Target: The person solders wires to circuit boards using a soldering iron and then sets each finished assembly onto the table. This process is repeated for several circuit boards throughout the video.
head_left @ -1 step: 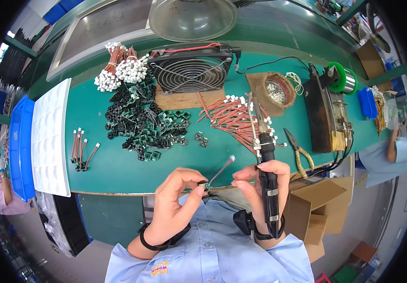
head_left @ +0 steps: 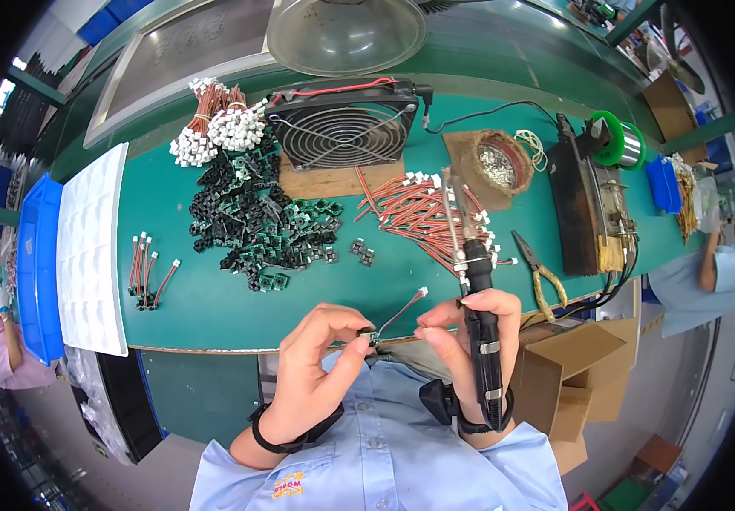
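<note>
Pinched between the thumb and fingers of my left hand (head_left: 325, 358) is a small green circuit board (head_left: 371, 336), above the table's near edge. A short cable (head_left: 401, 311) rises from it to the right and ends in a white connector (head_left: 423, 292). My right hand (head_left: 474, 336) is wrapped round the black handle of a soldering iron (head_left: 484, 341), whose metal shaft points away from me over the table. The thumb and forefinger tips of that hand nearly meet beside the cable, apart from the board; whether anything thin is between them I cannot make out.
Beyond my left hand lies a heap of black and green boards (head_left: 256, 213). Loose red cables (head_left: 418, 213) lie behind the iron, near a fan (head_left: 346, 128). Pliers (head_left: 541, 277), a solder spool (head_left: 621, 140) and a tin (head_left: 501, 163) are right; wired boards (head_left: 147, 277) and a white tray (head_left: 90, 247) left.
The cable's free end has swung slightly right and down. My right hand and the soldering iron have shifted a little to the left; my left hand keeps its pinch on the board.
</note>
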Tool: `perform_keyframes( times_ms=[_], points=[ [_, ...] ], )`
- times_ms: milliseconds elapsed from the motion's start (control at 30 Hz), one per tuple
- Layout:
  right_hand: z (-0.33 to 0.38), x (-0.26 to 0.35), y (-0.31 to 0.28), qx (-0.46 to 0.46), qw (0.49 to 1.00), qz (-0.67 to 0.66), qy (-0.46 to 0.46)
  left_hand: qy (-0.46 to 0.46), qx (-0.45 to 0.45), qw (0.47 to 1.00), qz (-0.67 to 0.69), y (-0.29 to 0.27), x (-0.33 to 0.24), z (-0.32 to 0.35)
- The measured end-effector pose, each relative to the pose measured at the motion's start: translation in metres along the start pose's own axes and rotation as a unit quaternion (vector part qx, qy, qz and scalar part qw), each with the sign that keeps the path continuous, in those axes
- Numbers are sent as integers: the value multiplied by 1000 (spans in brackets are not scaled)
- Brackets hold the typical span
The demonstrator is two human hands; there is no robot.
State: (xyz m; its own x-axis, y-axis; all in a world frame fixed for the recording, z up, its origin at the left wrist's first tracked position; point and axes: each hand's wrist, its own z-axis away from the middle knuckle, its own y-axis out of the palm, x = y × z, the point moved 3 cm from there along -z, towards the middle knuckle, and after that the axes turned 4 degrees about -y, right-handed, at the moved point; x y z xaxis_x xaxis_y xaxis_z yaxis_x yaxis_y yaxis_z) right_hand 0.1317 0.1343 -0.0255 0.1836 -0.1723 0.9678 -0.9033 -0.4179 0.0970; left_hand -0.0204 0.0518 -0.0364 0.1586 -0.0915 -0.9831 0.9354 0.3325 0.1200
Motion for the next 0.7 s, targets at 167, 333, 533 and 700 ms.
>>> perform_keyframes(
  times_ms=[167,333,533,700],
  points=[
    [-3,5,-1,13,998,-18,58,15,10,999,-51,9,-13,-2],
    [-2,6,-5,19,996,-33,75,-2,28,998,-60,18,-16,-2],
    [2,7,-8,36,996,-43,71,7,30,999,-12,17,-13,0],
    [4,9,-9,85,991,-58,83,-76,24,981,180,14,-9,-4]
  ],
)
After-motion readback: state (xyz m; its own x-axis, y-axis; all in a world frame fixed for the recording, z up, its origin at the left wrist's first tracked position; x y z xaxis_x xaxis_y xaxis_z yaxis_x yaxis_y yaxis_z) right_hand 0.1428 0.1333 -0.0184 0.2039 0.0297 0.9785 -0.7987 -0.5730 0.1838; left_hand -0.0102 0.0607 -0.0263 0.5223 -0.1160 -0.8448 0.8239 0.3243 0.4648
